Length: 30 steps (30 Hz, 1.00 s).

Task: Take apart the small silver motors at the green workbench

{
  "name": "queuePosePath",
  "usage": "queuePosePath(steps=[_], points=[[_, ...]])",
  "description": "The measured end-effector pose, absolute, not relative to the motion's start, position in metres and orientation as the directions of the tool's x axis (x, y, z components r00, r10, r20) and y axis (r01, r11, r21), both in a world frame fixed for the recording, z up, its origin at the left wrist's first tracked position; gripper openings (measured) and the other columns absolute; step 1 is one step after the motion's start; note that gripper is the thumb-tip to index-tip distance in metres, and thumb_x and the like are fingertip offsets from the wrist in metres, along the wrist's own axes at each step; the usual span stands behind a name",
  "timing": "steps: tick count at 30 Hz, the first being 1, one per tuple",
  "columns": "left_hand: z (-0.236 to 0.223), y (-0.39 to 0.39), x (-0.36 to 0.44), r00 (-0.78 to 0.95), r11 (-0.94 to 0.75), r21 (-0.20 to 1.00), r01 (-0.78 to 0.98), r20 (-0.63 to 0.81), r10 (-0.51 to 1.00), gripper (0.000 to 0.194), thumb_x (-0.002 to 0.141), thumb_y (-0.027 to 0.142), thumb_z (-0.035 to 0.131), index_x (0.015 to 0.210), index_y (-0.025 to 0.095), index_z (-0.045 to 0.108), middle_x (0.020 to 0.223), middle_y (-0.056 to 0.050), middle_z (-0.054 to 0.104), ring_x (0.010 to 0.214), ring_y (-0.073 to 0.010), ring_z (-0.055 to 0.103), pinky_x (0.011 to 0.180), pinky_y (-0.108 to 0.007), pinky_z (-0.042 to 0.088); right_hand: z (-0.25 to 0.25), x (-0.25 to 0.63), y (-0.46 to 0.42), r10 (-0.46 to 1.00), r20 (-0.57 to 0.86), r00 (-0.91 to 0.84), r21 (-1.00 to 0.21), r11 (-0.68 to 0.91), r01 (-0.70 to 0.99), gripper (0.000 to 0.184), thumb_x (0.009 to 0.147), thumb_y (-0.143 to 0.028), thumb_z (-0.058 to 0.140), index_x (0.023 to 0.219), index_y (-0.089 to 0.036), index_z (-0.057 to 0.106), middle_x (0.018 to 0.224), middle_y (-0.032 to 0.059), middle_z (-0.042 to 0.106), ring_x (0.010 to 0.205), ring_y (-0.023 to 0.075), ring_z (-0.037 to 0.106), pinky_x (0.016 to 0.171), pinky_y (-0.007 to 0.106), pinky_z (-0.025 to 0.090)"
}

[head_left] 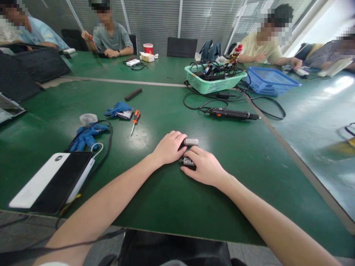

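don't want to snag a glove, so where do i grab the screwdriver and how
Grip the screwdriver by its orange handle, probably from above and the right: it lies flat, thick handle away from you, thin shaft toward you, with a blue glove close on its left.

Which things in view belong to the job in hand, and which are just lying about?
In hand:
left hand: far metal cylinder
right hand: near metal cylinder

Apparently lying about:
orange-handled screwdriver
black handheld tool
blue gloves
green basket

On the table (155,207), gloves (119,109) lie left of the screwdriver (136,117), itself left of the hands (205,167).
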<state>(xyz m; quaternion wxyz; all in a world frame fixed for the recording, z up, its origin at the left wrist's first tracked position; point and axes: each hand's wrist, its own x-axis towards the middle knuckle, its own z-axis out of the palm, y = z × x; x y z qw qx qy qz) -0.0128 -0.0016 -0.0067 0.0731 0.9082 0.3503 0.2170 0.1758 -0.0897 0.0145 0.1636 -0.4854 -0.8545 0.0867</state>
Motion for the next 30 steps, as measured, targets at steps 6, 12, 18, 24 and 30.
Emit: queuePosePath(steps=[6,12,18,24,30], points=[[-0.008,-0.0014,-0.0128,0.655,-0.738,0.286,0.611,0.34,0.675,0.036,0.093,0.028,0.054,0.128,0.018,0.054,0.12,-0.01,0.062,0.112,-0.0277,0.055,0.1,-0.046,0.048,0.0113,0.1769,-0.0883,0.861,0.198,-0.468,-0.324,0.509,0.797,0.026,0.09,-0.039,0.065,0.109,-0.021,0.064,0.103,0.0075,0.064,0.091,0.0237,0.062,0.076,0.036,0.052],[-0.0073,-0.0017,-0.0125,0.659,-0.741,0.288,0.607,0.338,0.672,0.036,0.092,0.027,0.054,0.127,0.018,0.054,0.119,-0.01,0.061,0.112,-0.0273,0.055,0.101,-0.045,0.048,0.0076,0.1788,-0.0867,0.857,0.217,-0.468,-0.34,0.516,0.786,0.024,0.09,-0.038,0.063,0.108,-0.021,0.065,0.101,0.0069,0.063,0.09,0.0225,0.062,0.077,0.036,0.051],[-0.0086,-0.0016,-0.0127,0.654,-0.744,0.288,0.603,0.356,0.668,0.04,0.092,0.025,0.053,0.131,0.017,0.051,0.123,-0.011,0.06,0.114,-0.0273,0.054,0.103,-0.045,0.048,0.0063,0.1804,-0.0865,0.856,0.218,-0.469,-0.346,0.517,0.783,0.024,0.09,-0.037,0.063,0.108,-0.021,0.065,0.1,0.0063,0.063,0.089,0.0221,0.062,0.076,0.035,0.051],[-0.0077,-0.0021,-0.013,0.652,-0.74,0.284,0.61,0.352,0.672,0.041,0.091,0.024,0.053,0.132,0.017,0.05,0.123,-0.011,0.06,0.113,-0.0276,0.054,0.102,-0.045,0.048,0.007,0.1805,-0.0864,0.857,0.211,-0.471,-0.345,0.516,0.784,0.024,0.09,-0.038,0.064,0.108,-0.022,0.064,0.101,0.0064,0.063,0.089,0.0219,0.062,0.076,0.035,0.051],[-0.0074,-0.0019,-0.0132,0.647,-0.738,0.299,0.605,0.355,0.675,0.042,0.091,0.024,0.053,0.132,0.018,0.05,0.123,-0.011,0.059,0.113,-0.0278,0.054,0.102,-0.047,0.049,0.0068,0.1812,-0.0864,0.855,0.215,-0.472,-0.348,0.518,0.781,0.023,0.09,-0.037,0.064,0.107,-0.022,0.064,0.101,0.0064,0.063,0.089,0.0216,0.062,0.077,0.034,0.051]])
